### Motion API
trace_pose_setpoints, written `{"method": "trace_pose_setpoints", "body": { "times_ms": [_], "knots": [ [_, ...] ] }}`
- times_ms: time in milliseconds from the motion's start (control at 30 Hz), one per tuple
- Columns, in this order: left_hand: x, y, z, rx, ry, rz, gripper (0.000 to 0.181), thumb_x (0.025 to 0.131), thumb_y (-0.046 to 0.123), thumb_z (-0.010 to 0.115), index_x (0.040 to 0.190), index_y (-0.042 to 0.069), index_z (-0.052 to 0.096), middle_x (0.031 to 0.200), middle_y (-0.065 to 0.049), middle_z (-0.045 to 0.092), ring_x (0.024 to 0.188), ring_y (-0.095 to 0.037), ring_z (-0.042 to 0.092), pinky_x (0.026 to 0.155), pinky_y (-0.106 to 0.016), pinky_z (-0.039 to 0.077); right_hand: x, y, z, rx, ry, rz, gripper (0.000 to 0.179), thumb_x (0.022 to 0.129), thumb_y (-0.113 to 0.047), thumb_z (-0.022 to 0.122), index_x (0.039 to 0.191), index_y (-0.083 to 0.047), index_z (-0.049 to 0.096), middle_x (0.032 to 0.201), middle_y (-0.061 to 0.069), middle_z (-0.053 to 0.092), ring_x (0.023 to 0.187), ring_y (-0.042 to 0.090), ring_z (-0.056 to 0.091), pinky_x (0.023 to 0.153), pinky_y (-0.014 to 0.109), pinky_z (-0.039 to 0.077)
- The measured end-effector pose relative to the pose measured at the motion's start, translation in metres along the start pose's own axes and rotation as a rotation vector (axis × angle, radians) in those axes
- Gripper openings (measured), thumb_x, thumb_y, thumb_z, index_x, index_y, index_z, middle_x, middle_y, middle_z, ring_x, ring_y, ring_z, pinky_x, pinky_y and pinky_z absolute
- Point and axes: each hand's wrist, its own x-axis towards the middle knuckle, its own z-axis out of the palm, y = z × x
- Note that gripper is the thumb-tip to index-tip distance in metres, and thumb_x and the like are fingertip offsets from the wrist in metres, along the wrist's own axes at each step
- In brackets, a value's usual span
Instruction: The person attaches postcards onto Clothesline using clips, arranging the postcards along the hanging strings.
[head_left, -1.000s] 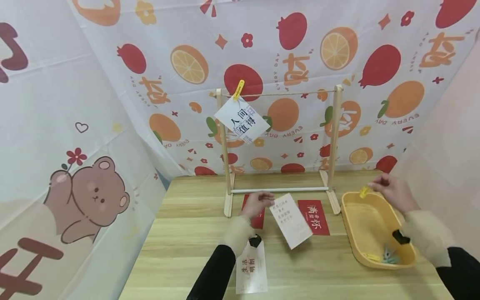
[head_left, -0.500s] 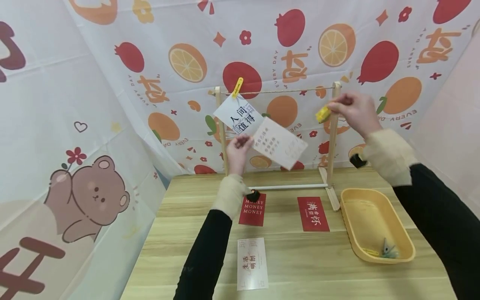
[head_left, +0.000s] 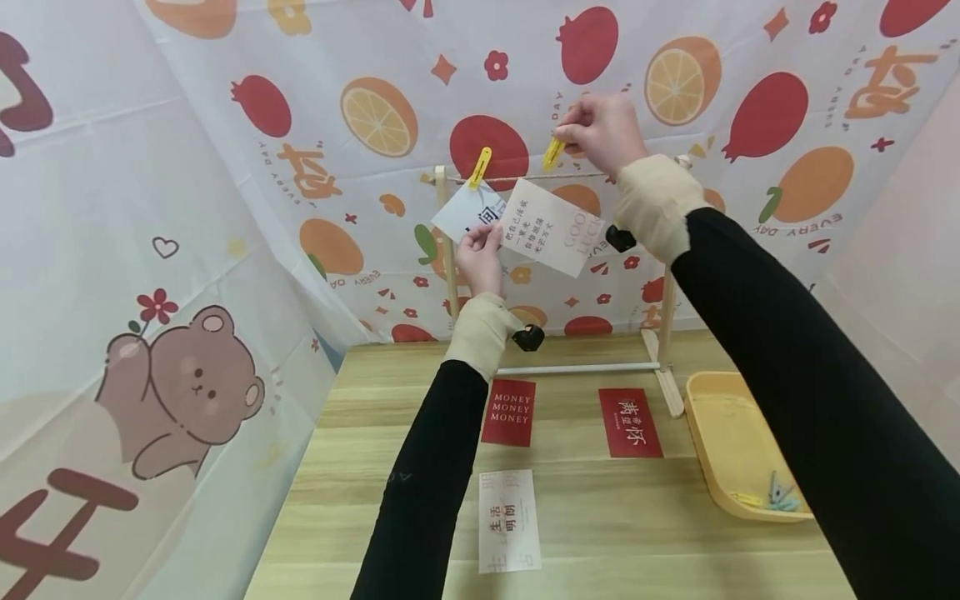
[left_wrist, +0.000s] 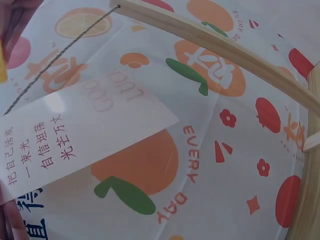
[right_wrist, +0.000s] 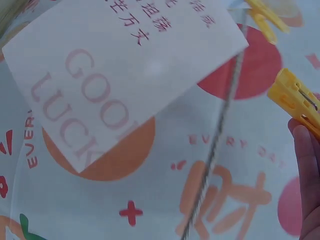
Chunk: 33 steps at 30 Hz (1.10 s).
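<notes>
My left hand (head_left: 482,260) pinches a pale card (head_left: 551,227) by its left edge, its top corner up at the string (head_left: 585,176). Faint "GOOD LUCK" lettering shows on that card in both wrist views. Above the string, my right hand (head_left: 606,133) pinches a yellow clothespin (head_left: 553,154) that points down toward the card without touching it. Another yellow clothespin (head_left: 480,167) clips a white card (head_left: 459,213) to the string further left; the pale card and my left hand partly cover it.
A wooden frame (head_left: 665,317) carries the string. On the table (head_left: 390,467) lie two red cards, one marked MONEY (head_left: 510,414) and one with white characters (head_left: 631,422), plus a white card (head_left: 509,521). A yellow tray (head_left: 723,417) holds several clothespins (head_left: 780,492), partly behind my right arm.
Both hands have risen from table level to the string. The left brought the pale card up and turned it; the right carried the clothespin leftward from the tray to above the string.
</notes>
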Motion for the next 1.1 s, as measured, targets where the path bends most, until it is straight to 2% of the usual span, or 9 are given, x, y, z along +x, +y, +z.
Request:
{"method": "trace_pose_setpoints", "body": {
  "times_ms": [167,333,467,700,933,1100],
  "knots": [
    [0.004,0.0,0.0,0.013,0.008,0.008,0.008,0.083,-0.001,0.065,0.086,0.0,0.058,0.088,-0.011,0.063,0.079,-0.014,0.059,0.073,-0.023,0.049,0.009,-0.004,0.018,-0.077,-0.038,0.046,0.021,0.088,-0.021,0.063,0.097,-0.002,0.063,0.094,0.008,0.063,0.081,0.015,0.063,0.074,0.02,0.05],
    [0.005,0.004,0.003,0.053,-0.009,0.015,0.009,0.083,-0.001,0.066,0.086,0.0,0.057,0.093,-0.014,0.063,0.083,-0.016,0.059,0.075,-0.023,0.049,0.013,-0.004,0.023,-0.104,-0.062,0.082,0.025,0.087,-0.022,0.063,0.102,-0.002,0.064,0.095,0.008,0.063,0.086,0.017,0.064,0.076,0.02,0.049],
    [0.007,0.008,0.007,0.118,-0.011,0.041,0.009,0.084,0.002,0.066,0.085,0.003,0.056,0.093,-0.013,0.064,0.083,-0.016,0.059,0.074,-0.022,0.049,0.013,-0.004,0.025,-0.093,-0.09,0.082,0.025,0.088,-0.021,0.062,0.103,-0.001,0.063,0.097,0.009,0.061,0.089,0.019,0.063,0.076,0.021,0.049],
    [0.011,0.016,0.014,0.237,-0.03,0.088,0.009,0.084,0.003,0.065,0.087,0.002,0.057,0.092,-0.011,0.065,0.083,-0.015,0.059,0.073,-0.021,0.048,0.017,-0.003,0.029,-0.135,-0.13,0.054,0.026,0.089,-0.019,0.059,0.104,0.001,0.062,0.1,0.011,0.062,0.091,0.021,0.062,0.072,0.018,0.05],
    [0.014,0.018,0.019,0.263,0.039,0.131,0.008,0.082,0.0,0.067,0.085,0.002,0.059,0.085,-0.009,0.065,0.076,-0.013,0.06,0.068,-0.02,0.049,0.017,-0.001,0.031,-0.139,-0.157,0.068,0.026,0.09,-0.019,0.058,0.105,0.002,0.062,0.102,0.012,0.062,0.093,0.022,0.062,0.074,0.02,0.05],
    [0.014,0.018,0.02,0.282,0.091,0.127,0.008,0.081,0.0,0.068,0.083,0.003,0.06,0.084,-0.007,0.066,0.078,-0.012,0.06,0.069,-0.019,0.048,0.017,-0.001,0.033,-0.115,-0.195,0.057,0.026,0.092,-0.017,0.056,0.109,0.002,0.061,0.105,0.012,0.06,0.095,0.022,0.061,0.077,0.022,0.05]
  ]
}}
